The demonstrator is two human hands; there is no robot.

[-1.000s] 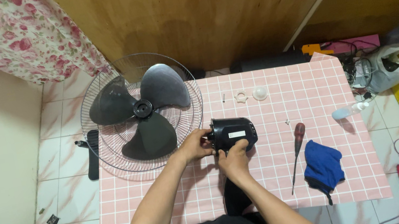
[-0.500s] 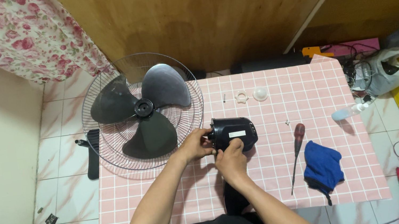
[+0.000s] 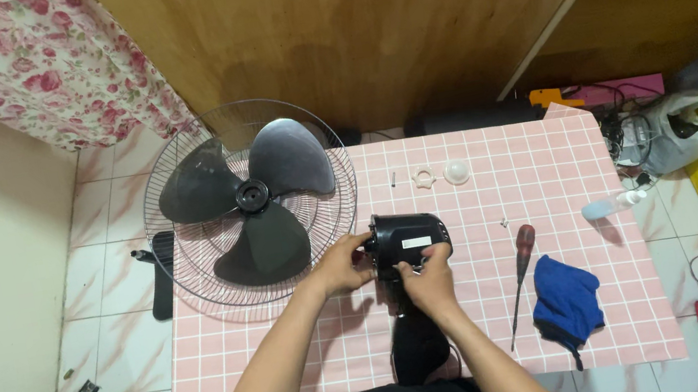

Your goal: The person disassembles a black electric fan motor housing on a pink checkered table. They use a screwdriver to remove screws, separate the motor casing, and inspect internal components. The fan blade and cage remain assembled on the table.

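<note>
— Hands first: how was the black fan motor housing [image 3: 410, 239] held?

— I had my left hand [image 3: 340, 266] closed on its front end and my right hand [image 3: 428, 275] clamped under its rear, steadying it above the pink worktop [image 3: 545, 182].

— And the other parts?

— Fan blade [image 3: 251, 203] lay in its grille [image 3: 193, 279] to the left, screwdriver [image 3: 520, 279] right.

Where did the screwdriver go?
In the head view, the screwdriver lies on the pink checked mat, right of the person's right hand and just left of the blue cloth.
</note>
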